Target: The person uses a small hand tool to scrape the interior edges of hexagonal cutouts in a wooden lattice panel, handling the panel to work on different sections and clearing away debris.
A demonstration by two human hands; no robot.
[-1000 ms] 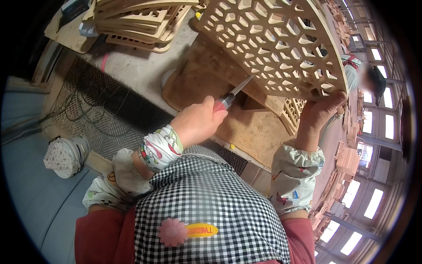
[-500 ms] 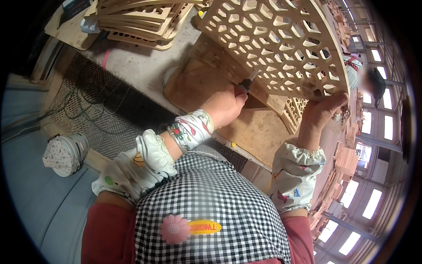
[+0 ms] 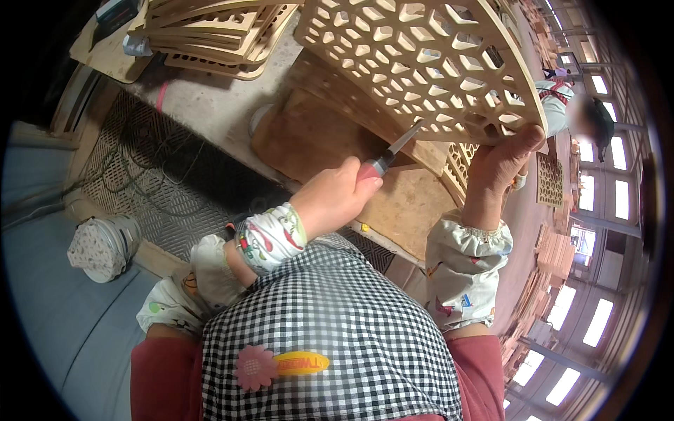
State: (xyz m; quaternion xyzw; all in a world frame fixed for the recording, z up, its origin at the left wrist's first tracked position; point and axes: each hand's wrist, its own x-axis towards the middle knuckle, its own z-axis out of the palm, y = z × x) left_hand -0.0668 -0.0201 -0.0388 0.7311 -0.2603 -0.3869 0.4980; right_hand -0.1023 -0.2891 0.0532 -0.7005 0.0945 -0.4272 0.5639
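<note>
My left hand point(image 3: 335, 198) is closed around a red-handled hand tool point(image 3: 382, 163). Its thin metal blade reaches up to the underside of a pale wooden lattice panel point(image 3: 414, 63) with honeycomb cut-outs. My right hand point(image 3: 500, 165) grips the panel's near lower edge and holds it tilted above a brown wooden board point(image 3: 393, 200). Both forearms wear patterned sleeve covers, and a black-and-white checked apron fills the lower middle.
A stack of similar lattice panels point(image 3: 210, 31) lies at the upper left on a grey surface. Below it is a dark metal grate point(image 3: 161, 182), and a white bucket point(image 3: 102, 245) stands at the left. Another person point(image 3: 586, 116) is far right near windows and stacked wood.
My left hand has pulled back toward me from under the panel, so more of the blade shows. The panel and my right hand have shifted slightly up and left.
</note>
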